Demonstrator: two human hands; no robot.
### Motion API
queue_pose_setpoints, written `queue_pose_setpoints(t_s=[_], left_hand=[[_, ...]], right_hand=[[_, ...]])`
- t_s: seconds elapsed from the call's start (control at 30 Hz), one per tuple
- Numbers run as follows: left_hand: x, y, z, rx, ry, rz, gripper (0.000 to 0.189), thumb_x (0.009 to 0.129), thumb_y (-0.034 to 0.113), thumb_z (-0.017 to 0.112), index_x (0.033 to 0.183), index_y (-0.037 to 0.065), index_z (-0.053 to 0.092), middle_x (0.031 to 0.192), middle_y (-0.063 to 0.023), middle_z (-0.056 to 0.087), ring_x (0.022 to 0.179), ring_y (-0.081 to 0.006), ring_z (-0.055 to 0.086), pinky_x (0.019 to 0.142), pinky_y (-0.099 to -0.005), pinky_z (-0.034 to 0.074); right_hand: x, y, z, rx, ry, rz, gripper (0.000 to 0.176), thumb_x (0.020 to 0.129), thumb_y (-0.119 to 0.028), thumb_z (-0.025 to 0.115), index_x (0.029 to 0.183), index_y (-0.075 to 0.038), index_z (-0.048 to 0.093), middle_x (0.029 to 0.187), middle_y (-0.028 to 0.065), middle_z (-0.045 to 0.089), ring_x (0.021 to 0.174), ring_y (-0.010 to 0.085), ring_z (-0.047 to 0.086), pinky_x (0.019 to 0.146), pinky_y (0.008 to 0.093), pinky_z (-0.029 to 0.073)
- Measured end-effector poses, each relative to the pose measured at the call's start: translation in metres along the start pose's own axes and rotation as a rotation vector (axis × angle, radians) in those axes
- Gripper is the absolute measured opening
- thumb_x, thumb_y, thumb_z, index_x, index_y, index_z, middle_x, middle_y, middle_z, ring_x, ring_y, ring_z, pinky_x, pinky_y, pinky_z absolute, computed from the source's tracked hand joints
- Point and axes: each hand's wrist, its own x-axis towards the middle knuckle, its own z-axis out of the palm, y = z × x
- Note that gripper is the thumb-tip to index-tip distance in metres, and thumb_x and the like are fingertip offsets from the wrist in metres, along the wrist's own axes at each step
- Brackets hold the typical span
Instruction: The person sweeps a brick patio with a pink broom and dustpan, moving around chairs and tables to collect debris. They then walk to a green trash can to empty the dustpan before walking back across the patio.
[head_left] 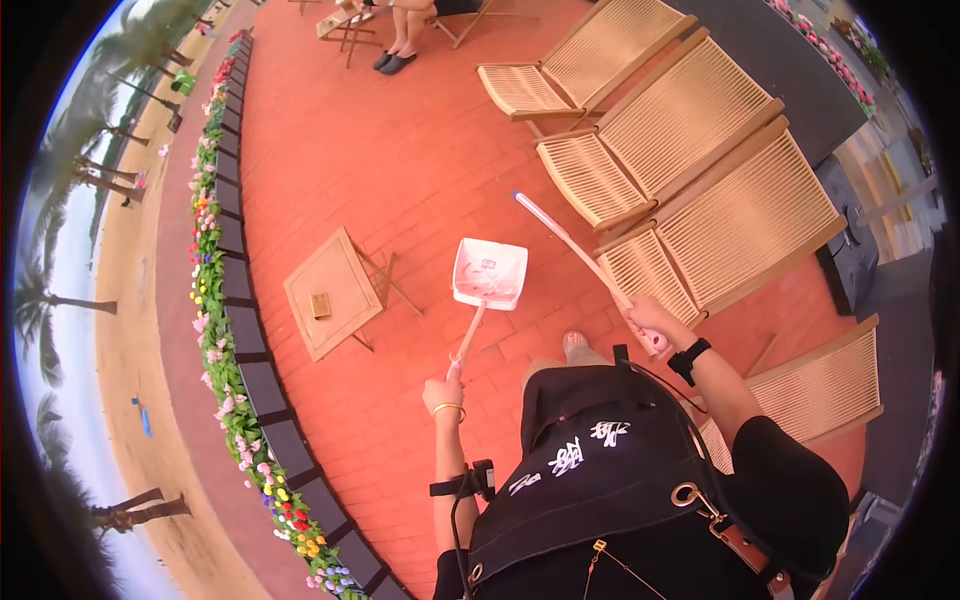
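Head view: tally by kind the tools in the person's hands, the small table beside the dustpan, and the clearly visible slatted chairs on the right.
Dustpan: 1
Long stick: 1
Small table: 1
Slatted chairs: 4
Total: 7

Open red paving (400, 150) stretches ahead beyond the dustpan (490, 262), but the small table (335, 285) blocks the left and folding chairs (750, 220) crowd the right hand's (650, 318) side!

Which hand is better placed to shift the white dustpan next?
Left, most likely: the left hand grips the handle of the dustpan, while the right hand is occupied with a separate stick.
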Motion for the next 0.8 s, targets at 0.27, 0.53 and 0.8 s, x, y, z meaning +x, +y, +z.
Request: queue_pose_setpoints(t_s=[0.27, 0.53, 0.8], left_hand=[[0.149, 0.154, -0.007, 0.372, 0.090, 0.155, 0.045, 0.071, 0.046, 0.054, 0.069, 0.003, 0.064, 0.070, -0.0207, 0.060, 0.071, -0.0325, 0.060, 0.062, -0.0399, 0.047], [0.283, 0.257, 0.000, 0.486, -0.010, 0.084, 0.045, 0.070, 0.043, 0.055, 0.080, -0.001, 0.062, 0.082, -0.0218, 0.059, 0.078, -0.0337, 0.059, 0.067, -0.0415, 0.047], [0.344, 0.324, 0.015, 0.549, -0.074, 0.041, 0.045, 0.071, 0.041, 0.054, 0.082, -0.002, 0.061, 0.083, -0.0216, 0.059, 0.079, -0.0332, 0.059, 0.067, -0.0403, 0.048]], right_hand=[[0.178, -0.146, -0.023, -0.059, 0.031, -0.015, 0.012, 0.068, -0.003, 0.048, 0.066, 0.009, 0.051, 0.049, 0.0113, 0.050, 0.038, 0.0177, 0.050, 0.033, 0.0295, 0.040], [0.298, -0.246, -0.007, -0.124, 0.051, 0.014, 0.018, 0.069, -0.001, 0.042, 0.070, 0.014, 0.053, 0.048, 0.0163, 0.051, 0.038, 0.0229, 0.052, 0.033, 0.0322, 0.040], [0.326, -0.253, -0.003, 0.003, -0.356, 0.106, 0.016, 0.073, -0.006, 0.048, 0.085, 0.003, 0.053, 0.051, 0.0040, 0.048, 0.040, 0.0125, 0.047, 0.036, 0.0261, 0.039]])
